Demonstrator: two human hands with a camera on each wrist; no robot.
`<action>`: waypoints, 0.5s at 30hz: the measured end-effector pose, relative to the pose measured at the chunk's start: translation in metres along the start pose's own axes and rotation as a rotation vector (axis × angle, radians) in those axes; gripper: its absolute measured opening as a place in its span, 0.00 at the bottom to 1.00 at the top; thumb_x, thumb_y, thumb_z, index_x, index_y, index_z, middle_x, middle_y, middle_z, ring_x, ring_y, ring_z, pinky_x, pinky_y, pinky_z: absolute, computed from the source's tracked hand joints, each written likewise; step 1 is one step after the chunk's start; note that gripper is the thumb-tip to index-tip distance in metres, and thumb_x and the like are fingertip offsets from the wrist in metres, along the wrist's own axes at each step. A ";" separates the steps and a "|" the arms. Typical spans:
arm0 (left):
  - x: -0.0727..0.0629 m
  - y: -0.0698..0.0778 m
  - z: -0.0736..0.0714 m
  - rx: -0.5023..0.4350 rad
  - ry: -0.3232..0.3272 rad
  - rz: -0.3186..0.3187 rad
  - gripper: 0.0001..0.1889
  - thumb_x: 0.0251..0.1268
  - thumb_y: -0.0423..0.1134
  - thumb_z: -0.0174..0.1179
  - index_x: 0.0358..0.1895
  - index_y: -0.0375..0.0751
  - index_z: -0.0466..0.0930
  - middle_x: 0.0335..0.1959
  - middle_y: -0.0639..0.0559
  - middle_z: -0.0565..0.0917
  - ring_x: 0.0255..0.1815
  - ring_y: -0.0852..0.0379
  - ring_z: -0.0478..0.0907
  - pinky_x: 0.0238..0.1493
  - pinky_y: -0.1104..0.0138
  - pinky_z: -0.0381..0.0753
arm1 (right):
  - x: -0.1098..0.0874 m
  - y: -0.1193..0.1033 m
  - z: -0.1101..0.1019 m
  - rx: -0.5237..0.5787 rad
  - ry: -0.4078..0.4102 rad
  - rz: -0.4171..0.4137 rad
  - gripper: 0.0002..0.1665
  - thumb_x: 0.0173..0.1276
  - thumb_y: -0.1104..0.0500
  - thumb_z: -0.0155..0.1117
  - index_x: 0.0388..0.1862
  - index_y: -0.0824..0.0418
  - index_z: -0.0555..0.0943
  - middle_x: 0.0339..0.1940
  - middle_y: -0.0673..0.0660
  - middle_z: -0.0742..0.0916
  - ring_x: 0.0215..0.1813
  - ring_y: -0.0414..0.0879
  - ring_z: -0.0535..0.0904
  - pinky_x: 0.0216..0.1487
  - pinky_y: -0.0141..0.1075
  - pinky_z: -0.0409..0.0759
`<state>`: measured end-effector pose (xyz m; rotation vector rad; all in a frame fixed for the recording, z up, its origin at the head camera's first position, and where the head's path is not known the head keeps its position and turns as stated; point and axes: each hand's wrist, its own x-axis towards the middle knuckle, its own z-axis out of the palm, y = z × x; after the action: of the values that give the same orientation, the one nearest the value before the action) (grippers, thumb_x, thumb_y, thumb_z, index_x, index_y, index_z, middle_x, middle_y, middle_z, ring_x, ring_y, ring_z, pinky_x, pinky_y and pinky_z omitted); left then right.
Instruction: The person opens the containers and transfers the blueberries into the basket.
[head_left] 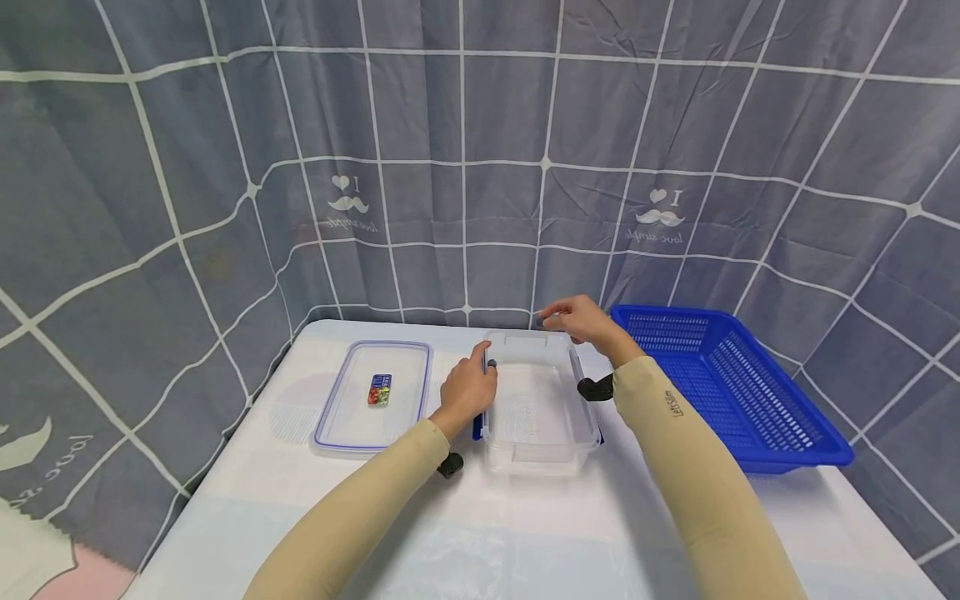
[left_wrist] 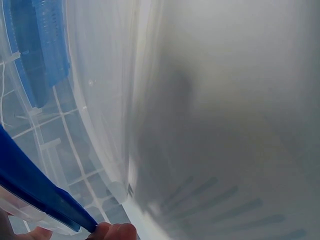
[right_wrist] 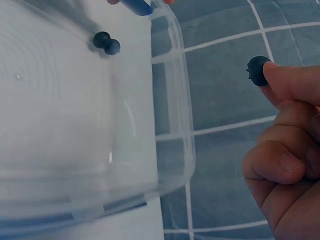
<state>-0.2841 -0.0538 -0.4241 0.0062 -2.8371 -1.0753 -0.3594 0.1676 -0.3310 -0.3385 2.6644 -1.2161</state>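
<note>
A clear plastic food container [head_left: 536, 462] stands uncovered in the middle of the table, with blue side latches. My left hand [head_left: 467, 390] grips its left side near the far corner; the left wrist view catches fingertips [left_wrist: 117, 231] beside a blue latch [left_wrist: 45, 192]. Above and beyond the far rim, my right hand [head_left: 581, 319] pinches a dark blueberry [right_wrist: 258, 71] between thumb and finger. Two more blueberries [right_wrist: 107, 44] lie together inside the container, near the wall that my left hand holds.
Left of the container lies its clear lid [head_left: 347, 417] with a blue seal and a printed label [head_left: 379, 390]. A blue perforated basket [head_left: 780, 400] sits at the table's right side. Grey checked curtains [head_left: 502, 208] hang close behind the table [head_left: 480, 533].
</note>
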 end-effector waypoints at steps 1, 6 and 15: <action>0.000 0.000 0.000 -0.001 -0.002 0.000 0.27 0.78 0.48 0.44 0.78 0.61 0.60 0.55 0.39 0.81 0.47 0.43 0.81 0.40 0.49 0.78 | -0.001 0.002 -0.004 0.001 0.001 0.002 0.21 0.74 0.55 0.62 0.63 0.60 0.81 0.19 0.47 0.69 0.15 0.41 0.56 0.23 0.34 0.62; 0.001 -0.001 0.000 0.003 -0.009 -0.002 0.28 0.78 0.48 0.44 0.78 0.60 0.59 0.55 0.39 0.81 0.47 0.43 0.81 0.39 0.50 0.78 | -0.010 0.015 -0.024 0.036 0.004 0.014 0.21 0.75 0.54 0.61 0.64 0.58 0.81 0.28 0.50 0.71 0.15 0.41 0.53 0.21 0.35 0.61; 0.001 -0.001 -0.001 -0.003 -0.010 0.001 0.28 0.78 0.48 0.44 0.79 0.61 0.59 0.57 0.40 0.81 0.49 0.42 0.81 0.42 0.49 0.79 | -0.028 0.033 -0.056 0.069 0.020 0.062 0.23 0.77 0.53 0.59 0.67 0.59 0.77 0.25 0.47 0.76 0.15 0.40 0.54 0.26 0.39 0.65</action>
<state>-0.2848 -0.0553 -0.4235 -0.0002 -2.8444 -1.0818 -0.3513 0.2365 -0.3177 -0.2330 2.6215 -1.2949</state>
